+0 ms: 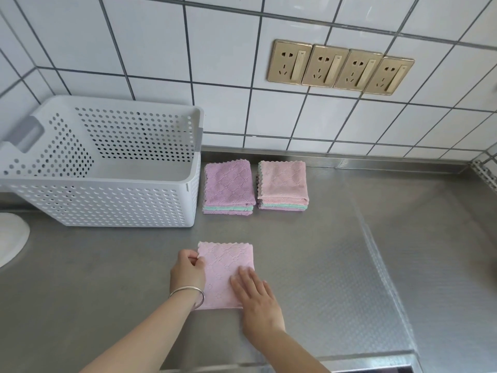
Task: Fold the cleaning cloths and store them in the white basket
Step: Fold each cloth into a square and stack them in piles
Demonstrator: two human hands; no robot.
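Near the front edge of the steel counter lies a folded pink cloth, square, with its scalloped edge along the far side. At the cloth's left edge, the left hand, with a silver bangle on the wrist, has its fingertips curled and pinching the upper left corner. On the cloth's near right part, the right hand lies open and flat, palm down with fingers spread, pressing on the fabric without gripping it. Farther back, close to the tiled wall, stand 2 piles of folded cloths side by side: the left pile has a purple cloth on top with green and pink layers beneath, and the right pile has a pink cloth on top with green and purple below. Just left of the purple-topped pile sits the white basket, perforated, and no cloth shows inside it. 4 gold sockets are set in a row on the wall.
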